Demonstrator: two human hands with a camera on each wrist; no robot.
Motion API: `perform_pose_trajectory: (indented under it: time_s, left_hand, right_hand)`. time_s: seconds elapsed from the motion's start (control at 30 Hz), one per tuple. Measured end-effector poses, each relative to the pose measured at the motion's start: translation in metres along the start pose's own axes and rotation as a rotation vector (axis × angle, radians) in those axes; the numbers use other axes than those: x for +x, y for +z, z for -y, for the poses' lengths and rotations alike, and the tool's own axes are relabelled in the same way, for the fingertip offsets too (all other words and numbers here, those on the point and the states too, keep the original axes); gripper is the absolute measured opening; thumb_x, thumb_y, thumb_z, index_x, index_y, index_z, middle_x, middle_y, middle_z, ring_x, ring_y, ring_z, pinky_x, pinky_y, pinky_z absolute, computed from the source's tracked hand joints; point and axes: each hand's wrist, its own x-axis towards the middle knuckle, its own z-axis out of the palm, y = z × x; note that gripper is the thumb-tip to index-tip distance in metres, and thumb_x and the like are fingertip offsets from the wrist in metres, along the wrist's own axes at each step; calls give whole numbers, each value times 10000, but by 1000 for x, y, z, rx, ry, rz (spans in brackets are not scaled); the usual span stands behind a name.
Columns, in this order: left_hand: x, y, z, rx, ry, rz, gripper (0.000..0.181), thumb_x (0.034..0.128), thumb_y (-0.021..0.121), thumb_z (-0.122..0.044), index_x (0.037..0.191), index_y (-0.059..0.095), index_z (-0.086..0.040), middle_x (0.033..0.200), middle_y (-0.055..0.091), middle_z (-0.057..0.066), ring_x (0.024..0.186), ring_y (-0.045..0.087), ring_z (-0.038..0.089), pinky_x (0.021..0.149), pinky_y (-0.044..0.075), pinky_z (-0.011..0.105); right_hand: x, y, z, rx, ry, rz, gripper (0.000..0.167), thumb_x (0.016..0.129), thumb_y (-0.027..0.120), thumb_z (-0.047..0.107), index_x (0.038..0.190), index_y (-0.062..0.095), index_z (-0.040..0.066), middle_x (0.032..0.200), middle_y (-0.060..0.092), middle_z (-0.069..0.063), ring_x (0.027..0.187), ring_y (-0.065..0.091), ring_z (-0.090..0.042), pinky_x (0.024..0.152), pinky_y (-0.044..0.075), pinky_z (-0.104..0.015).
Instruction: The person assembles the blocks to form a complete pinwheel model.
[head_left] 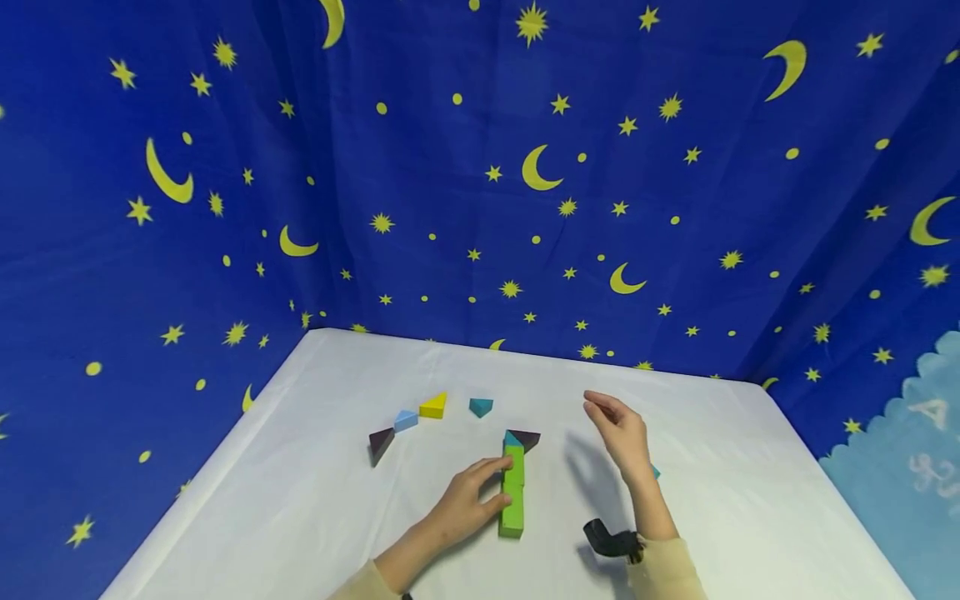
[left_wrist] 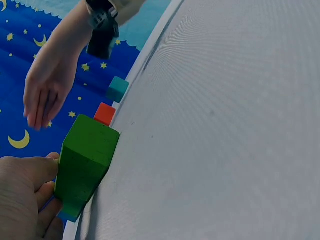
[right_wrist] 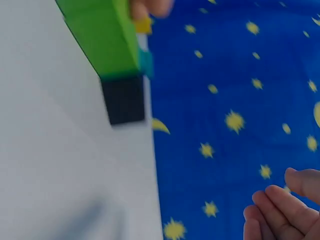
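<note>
Two green blocks [head_left: 513,492] lie end to end on the white table, forming a row. A small teal triangular block [head_left: 512,439] sits at its far end, and a dark triangular block [head_left: 527,438] lies beside that on the right. My left hand [head_left: 463,504] touches the row from its left side, thumb on the nearer green block and a fingertip on the farther one. In the left wrist view, the thumb and fingers rest along one face of the green block [left_wrist: 86,155]. To the right of the row, my right hand [head_left: 621,431] hovers above the table, holding nothing, fingers loosely bent.
Left of the row lie a dark triangle [head_left: 381,445], a light blue triangle [head_left: 406,420] and a yellow triangle [head_left: 434,406]; a teal piece [head_left: 481,407] lies farther back. A red block [left_wrist: 105,114] and a teal block [left_wrist: 118,89] stand beyond the row. Blue starry cloth [head_left: 450,183] surrounds the table.
</note>
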Motion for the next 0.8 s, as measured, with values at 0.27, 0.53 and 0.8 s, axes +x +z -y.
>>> perform_pose_trajectory:
  time_s: [0.27,0.53,0.8]
  left_hand:
    - [-3,0,1,-1,18,-10,507,875,679,-176,1321,508,-6,1269,571,61,1219,491,232,1049,373,362]
    - [-2,1,0,7,30,-21,505,893,658,-207,1323,500,6,1280,564,82,1220,490,254,1046,377,373]
    - [-1,-1,-1,14,38,-21,501,899,649,-211,1321,499,15,1285,559,102,1220,487,271,1043,378,387]
  right_hand:
    - [18,-48,-105,-62,-3,-174,376,879,645,424,1174,669,191,1114,662,8,964,613,-87,721,505,-132]
    - [-18,-77,-65,-281,64,-119,396,892,655,303,1129,657,-15,1094,644,-216,988,608,-356,768,540,-434]
    - [-36,-81,-67,-402,130,-18,350,875,676,215,1108,656,-45,1108,628,-243,1023,584,-397,837,507,-495]
